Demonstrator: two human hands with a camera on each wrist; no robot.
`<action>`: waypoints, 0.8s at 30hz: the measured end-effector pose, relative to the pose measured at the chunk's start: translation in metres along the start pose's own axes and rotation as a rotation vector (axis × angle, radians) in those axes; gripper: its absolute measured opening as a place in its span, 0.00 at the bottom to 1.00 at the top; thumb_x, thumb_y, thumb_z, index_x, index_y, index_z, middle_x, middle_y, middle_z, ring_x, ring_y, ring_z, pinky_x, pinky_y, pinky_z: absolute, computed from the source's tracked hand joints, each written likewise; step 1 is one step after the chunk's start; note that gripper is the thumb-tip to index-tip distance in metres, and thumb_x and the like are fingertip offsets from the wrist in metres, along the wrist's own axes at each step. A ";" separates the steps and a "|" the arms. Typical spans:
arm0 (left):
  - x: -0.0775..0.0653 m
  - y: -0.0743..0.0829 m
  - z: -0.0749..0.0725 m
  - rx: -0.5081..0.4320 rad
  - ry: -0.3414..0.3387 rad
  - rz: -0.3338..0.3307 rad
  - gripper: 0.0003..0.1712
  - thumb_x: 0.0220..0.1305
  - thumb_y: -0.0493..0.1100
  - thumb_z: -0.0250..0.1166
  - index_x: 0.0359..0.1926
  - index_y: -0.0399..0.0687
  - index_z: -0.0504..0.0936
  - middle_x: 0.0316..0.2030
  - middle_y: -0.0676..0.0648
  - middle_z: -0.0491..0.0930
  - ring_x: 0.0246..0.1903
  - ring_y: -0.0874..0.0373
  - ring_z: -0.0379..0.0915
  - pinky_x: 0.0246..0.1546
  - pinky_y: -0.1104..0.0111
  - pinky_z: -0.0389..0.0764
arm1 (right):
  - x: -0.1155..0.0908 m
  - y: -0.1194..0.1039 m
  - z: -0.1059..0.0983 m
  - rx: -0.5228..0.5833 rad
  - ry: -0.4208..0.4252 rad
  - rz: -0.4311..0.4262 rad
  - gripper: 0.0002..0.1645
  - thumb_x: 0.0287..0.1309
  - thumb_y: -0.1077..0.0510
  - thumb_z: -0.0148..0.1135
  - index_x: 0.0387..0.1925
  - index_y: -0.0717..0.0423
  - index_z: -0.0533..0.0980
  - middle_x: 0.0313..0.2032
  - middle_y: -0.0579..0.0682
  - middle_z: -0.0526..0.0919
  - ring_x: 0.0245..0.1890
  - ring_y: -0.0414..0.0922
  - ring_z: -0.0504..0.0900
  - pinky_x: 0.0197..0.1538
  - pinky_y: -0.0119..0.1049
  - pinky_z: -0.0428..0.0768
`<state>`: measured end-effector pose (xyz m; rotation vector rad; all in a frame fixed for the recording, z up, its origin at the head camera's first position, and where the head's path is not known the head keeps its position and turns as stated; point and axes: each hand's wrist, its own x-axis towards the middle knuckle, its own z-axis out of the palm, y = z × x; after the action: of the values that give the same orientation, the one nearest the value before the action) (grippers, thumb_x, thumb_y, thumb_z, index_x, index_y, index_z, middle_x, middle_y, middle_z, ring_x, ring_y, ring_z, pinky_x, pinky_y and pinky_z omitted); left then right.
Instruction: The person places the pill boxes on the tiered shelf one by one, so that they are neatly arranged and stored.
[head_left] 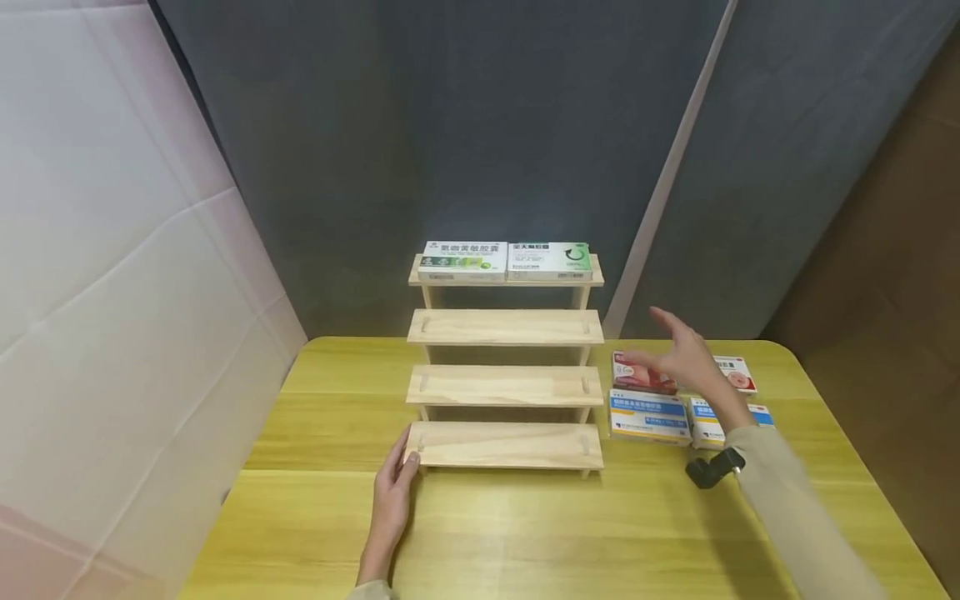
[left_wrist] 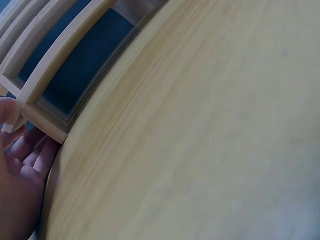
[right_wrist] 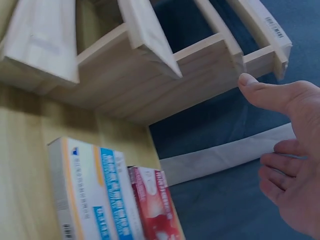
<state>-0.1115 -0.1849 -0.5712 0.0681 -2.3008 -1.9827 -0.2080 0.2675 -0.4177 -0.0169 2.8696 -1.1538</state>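
A four-tier wooden step rack (head_left: 504, 444) stands on the table. My left hand (head_left: 392, 492) holds the left end of its lowest tier; in the left wrist view the thumb lies on the end of the board (left_wrist: 65, 55) and the other fingers are beside and below it. My right hand (head_left: 686, 358) hovers over the medicine boxes right of the rack, fingers spread and holding nothing. Beneath it lies a red medicine box (head_left: 645, 382), partly hidden by the hand. In the right wrist view the thumb overlaps the rack's upper side edge.
Two white-and-green medicine boxes (head_left: 462, 261) lie side by side on the top tier. Two blue-and-white boxes (head_left: 649, 417) lie in front of the red one, and a white-and-red box (head_left: 737, 375) is behind the right wrist. A grey curtain (head_left: 360, 167) hangs behind the table.
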 end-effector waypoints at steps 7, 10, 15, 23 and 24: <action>-0.003 0.001 -0.002 0.005 0.006 -0.012 0.29 0.81 0.44 0.49 0.77 0.42 0.60 0.74 0.35 0.62 0.64 0.68 0.69 0.59 0.87 0.67 | -0.013 0.020 0.017 -0.024 -0.022 -0.005 0.62 0.57 0.39 0.72 0.79 0.61 0.49 0.77 0.68 0.55 0.73 0.72 0.56 0.70 0.72 0.63; -0.004 0.001 -0.001 0.008 -0.003 -0.015 0.29 0.81 0.44 0.49 0.77 0.43 0.60 0.74 0.35 0.63 0.62 0.70 0.69 0.59 0.87 0.67 | -0.020 0.031 0.022 -0.047 -0.033 0.007 0.63 0.55 0.38 0.73 0.79 0.62 0.50 0.76 0.70 0.56 0.74 0.71 0.56 0.69 0.73 0.62; -0.003 0.001 0.000 0.007 -0.011 -0.015 0.29 0.81 0.45 0.48 0.78 0.43 0.59 0.75 0.36 0.62 0.68 0.49 0.67 0.60 0.87 0.67 | -0.029 0.046 0.029 -0.041 -0.062 0.008 0.65 0.54 0.39 0.74 0.78 0.65 0.49 0.76 0.70 0.54 0.72 0.73 0.59 0.69 0.72 0.64; 0.001 -0.001 0.001 0.004 0.011 0.003 0.28 0.80 0.41 0.49 0.76 0.40 0.61 0.74 0.35 0.63 0.71 0.40 0.61 0.60 0.87 0.67 | -0.040 0.059 0.036 -0.004 -0.062 0.003 0.64 0.55 0.43 0.76 0.78 0.66 0.49 0.75 0.72 0.57 0.69 0.73 0.63 0.67 0.72 0.67; 0.001 -0.001 0.001 0.005 0.011 0.004 0.28 0.80 0.41 0.49 0.76 0.40 0.61 0.74 0.35 0.63 0.71 0.40 0.61 0.60 0.87 0.67 | -0.042 0.060 0.036 -0.012 -0.058 0.000 0.65 0.54 0.43 0.76 0.78 0.67 0.49 0.73 0.72 0.59 0.68 0.73 0.64 0.66 0.72 0.67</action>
<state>-0.1127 -0.1843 -0.5723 0.0750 -2.2978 -1.9698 -0.1643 0.2868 -0.4835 -0.0493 2.8263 -1.1164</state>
